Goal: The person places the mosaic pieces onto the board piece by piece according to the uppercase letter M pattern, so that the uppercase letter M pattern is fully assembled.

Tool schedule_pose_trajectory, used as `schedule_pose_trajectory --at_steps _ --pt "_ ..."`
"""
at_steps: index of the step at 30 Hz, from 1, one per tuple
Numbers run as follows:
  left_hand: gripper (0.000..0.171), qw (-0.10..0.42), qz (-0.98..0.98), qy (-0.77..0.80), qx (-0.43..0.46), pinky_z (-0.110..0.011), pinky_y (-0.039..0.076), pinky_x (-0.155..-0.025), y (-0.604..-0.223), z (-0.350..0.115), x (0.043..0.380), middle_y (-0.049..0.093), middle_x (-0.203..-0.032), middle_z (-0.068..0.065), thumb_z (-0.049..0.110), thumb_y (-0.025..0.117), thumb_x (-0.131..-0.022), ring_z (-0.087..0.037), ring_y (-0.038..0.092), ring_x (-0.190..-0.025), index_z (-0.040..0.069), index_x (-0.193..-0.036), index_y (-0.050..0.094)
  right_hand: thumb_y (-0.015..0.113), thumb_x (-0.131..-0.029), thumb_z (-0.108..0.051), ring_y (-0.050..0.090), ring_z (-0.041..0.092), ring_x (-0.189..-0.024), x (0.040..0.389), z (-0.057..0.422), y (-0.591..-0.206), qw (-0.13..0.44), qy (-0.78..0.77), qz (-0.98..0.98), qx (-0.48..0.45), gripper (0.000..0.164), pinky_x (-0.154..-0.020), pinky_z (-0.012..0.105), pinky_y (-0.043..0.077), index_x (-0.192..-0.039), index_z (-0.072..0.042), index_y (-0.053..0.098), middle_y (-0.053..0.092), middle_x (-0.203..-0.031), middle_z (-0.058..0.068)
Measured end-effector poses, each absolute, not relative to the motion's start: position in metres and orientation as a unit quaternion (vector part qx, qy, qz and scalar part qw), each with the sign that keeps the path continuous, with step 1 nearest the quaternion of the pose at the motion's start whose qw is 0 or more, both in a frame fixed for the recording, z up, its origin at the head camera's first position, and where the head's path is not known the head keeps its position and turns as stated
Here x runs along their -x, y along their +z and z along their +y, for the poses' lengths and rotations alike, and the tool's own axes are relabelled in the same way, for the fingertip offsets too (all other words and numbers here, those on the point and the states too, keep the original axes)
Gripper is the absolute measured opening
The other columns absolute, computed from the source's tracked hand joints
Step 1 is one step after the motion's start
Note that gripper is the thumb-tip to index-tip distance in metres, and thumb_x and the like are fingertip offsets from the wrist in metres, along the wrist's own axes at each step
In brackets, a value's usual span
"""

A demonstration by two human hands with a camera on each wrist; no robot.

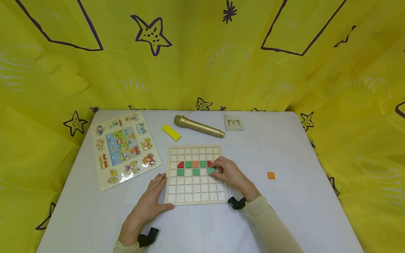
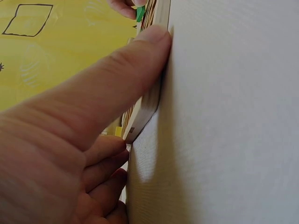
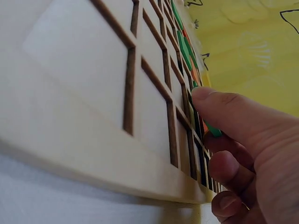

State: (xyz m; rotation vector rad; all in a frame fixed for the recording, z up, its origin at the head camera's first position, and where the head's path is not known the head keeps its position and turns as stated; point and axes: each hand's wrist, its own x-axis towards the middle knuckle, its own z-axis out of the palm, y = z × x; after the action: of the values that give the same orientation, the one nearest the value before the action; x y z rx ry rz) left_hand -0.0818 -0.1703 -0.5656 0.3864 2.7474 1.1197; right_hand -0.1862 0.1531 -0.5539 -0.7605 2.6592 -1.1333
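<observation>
A square wooden grid board (image 1: 188, 189) lies flat before me. My left hand (image 1: 147, 205) rests at its near left corner, thumb along the front edge and fingers at the left side. Between thumb and fingertips my right hand (image 1: 232, 174) pinches a green square tile (image 3: 214, 131), at the right end of the second tile row. In the upper row are a red rounded tile (image 1: 181, 165), green tiles (image 1: 188, 164), a salmon tile (image 1: 195, 164) and another red tile (image 1: 209, 163), partly covered by my fingers. Two more green tiles (image 1: 196, 172) sit in the row below.
An orange square tile (image 1: 271, 175) lies on the table to the right. Behind the board are a yellow block (image 1: 171, 132), a gold microphone (image 1: 199, 127) and a small pattern card (image 1: 234, 122). A picture puzzle board (image 1: 105, 179) lies at the left.
</observation>
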Motion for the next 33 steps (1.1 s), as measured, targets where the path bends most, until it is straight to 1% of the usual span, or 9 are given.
schedule_pose_trajectory --at_steps 8,16,25,31,33 --pt "0.107 0.072 0.916 0.372 -0.133 -0.045 0.010 -0.118 -0.5662 -0.1706 0.0819 0.027 -0.157 -0.013 0.031 0.091 -0.066 -0.028 0.014 -0.146 -0.004 -0.149 0.033 0.081 -0.082 -0.019 0.047 0.012 -0.071 0.1850 0.1537 -0.5572 0.084 -0.381 0.888 0.244 0.023 -0.058 0.023 0.040 -0.102 -0.011 0.074 0.057 -0.093 -0.005" --pt "0.107 0.073 0.915 0.373 -0.135 -0.044 0.010 -0.118 -0.5669 -0.1709 0.0828 0.026 -0.158 -0.012 0.031 0.091 -0.066 -0.027 0.013 -0.146 -0.004 -0.149 0.032 0.081 -0.081 -0.017 0.048 0.013 -0.075 0.1847 0.1536 -0.5581 0.085 -0.387 0.887 0.236 0.023 -0.059 0.024 0.043 -0.102 -0.010 0.074 0.058 -0.098 -0.006" --pt "0.106 0.047 0.916 0.371 -0.144 -0.044 0.011 -0.118 -0.5688 -0.1701 0.0817 0.030 -0.155 -0.016 0.029 0.092 -0.064 -0.033 0.018 -0.144 -0.006 -0.147 0.036 0.081 -0.081 -0.018 0.047 0.013 -0.073 0.1861 0.1543 -0.5596 0.086 -0.382 0.887 0.246 0.024 -0.058 0.023 0.042 -0.103 -0.010 0.074 0.056 -0.097 -0.005" --pt "0.107 0.063 0.915 0.374 -0.135 -0.041 0.009 -0.119 -0.5673 -0.1697 0.0822 0.028 -0.157 -0.014 0.030 0.091 -0.065 -0.030 0.015 -0.146 -0.005 -0.148 0.034 0.081 -0.082 -0.019 0.047 0.013 -0.072 0.1853 0.1545 -0.5588 0.095 -0.388 0.887 0.234 0.026 -0.057 0.023 0.041 -0.105 -0.010 0.073 0.056 -0.098 -0.003" --pt "0.107 0.065 0.915 0.374 -0.135 -0.042 0.009 -0.119 -0.5668 -0.1696 0.0821 0.028 -0.157 -0.014 0.030 0.091 -0.065 -0.030 0.015 -0.146 -0.005 -0.148 0.034 0.081 -0.082 -0.019 0.046 0.012 -0.071 0.1849 0.1548 -0.5587 0.092 -0.390 0.886 0.234 0.026 -0.057 0.023 0.041 -0.105 -0.009 0.074 0.056 -0.098 -0.003"
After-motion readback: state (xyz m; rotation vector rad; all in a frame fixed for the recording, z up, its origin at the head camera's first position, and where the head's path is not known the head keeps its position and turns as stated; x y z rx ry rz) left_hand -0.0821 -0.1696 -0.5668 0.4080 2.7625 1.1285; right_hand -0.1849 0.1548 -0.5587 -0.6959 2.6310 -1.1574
